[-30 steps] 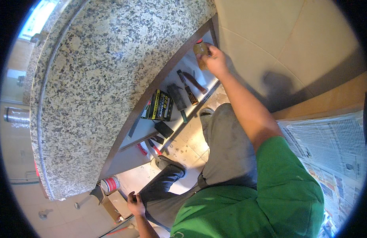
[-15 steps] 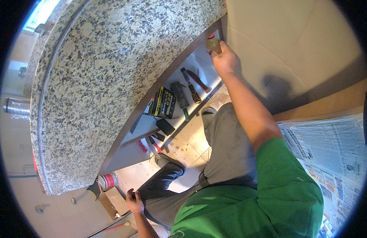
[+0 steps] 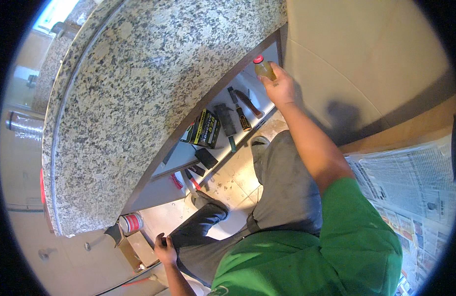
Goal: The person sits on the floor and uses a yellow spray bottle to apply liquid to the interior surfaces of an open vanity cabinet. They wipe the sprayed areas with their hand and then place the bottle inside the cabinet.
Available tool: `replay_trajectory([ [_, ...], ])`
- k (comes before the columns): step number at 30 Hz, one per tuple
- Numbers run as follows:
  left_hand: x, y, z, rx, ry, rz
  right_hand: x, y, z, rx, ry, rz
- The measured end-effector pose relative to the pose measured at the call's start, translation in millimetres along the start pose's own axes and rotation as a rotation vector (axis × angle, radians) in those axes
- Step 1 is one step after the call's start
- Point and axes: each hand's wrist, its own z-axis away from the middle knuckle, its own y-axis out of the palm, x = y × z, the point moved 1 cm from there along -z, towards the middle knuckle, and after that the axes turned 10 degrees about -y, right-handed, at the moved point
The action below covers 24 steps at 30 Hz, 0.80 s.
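A small bottle (image 3: 264, 70) with a red cap and yellowish contents is held in my right hand (image 3: 279, 88), fingers wrapped round it, at the far right end of an open shelf (image 3: 180, 162) under a granite counter. My left hand (image 3: 165, 250) is beside my left knee with its fingers curled; something dark shows between them, too small to name. On the shelf lie a dark-handled tool (image 3: 240, 109), a curved brown tool (image 3: 248, 103), a dark flat block-like tool (image 3: 225, 121), a black and yellow box (image 3: 204, 129) and a black block (image 3: 206, 158).
The speckled granite countertop (image 3: 119, 93) overhangs the shelf. A tin with a red and white label (image 3: 132, 223) stands by a cardboard box (image 3: 140, 249) at lower left. Newspaper (image 3: 408, 172) covers a surface on the right, beside the beige wall (image 3: 356, 59). A red-handled tool (image 3: 194, 181) lies near my foot.
My right hand has drawn the bottle slightly down and toward me, showing more of its red cap. The view has shifted a little. My left hand stays by the knee.
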Motion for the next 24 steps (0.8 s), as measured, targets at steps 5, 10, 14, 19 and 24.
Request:
replay_trajectory([
  [5,7,0,-2,0.013,0.001,0.026,19,17,14,0.119,-0.186,0.027],
  [10,10,1,-2,0.007,0.002,0.020,40,22,20,0.411,-0.228,0.030],
  [14,3,-1,2,-0.004,-0.004,0.015,34,14,19,0.273,-0.076,-0.143],
  [19,9,-1,-1,0.018,-0.022,0.034,37,17,24,0.329,-0.102,-0.181],
  [24,14,3,-4,-0.015,0.005,-0.002,67,25,31,0.591,-0.179,-0.123],
])
